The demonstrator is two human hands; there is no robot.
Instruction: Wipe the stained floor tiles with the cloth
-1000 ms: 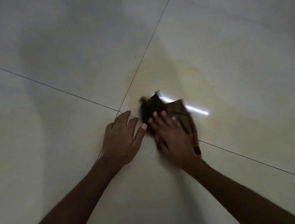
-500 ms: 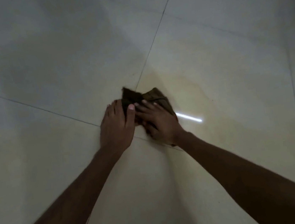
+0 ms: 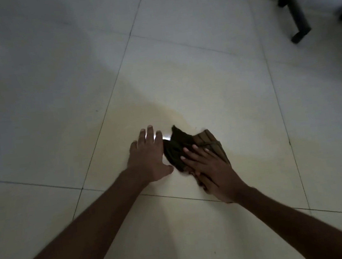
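No readable text, labels, brands or numbers anywhere; floor tiles (image 3: 202, 78) and cloth (image 3: 189, 146) carry none.

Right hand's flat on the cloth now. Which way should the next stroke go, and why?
Probably forward, away from the body. The right hand presses the cloth at the near edge of the yellowish stain, which spreads ahead of it. The left hand rests flat on the tile beside it.
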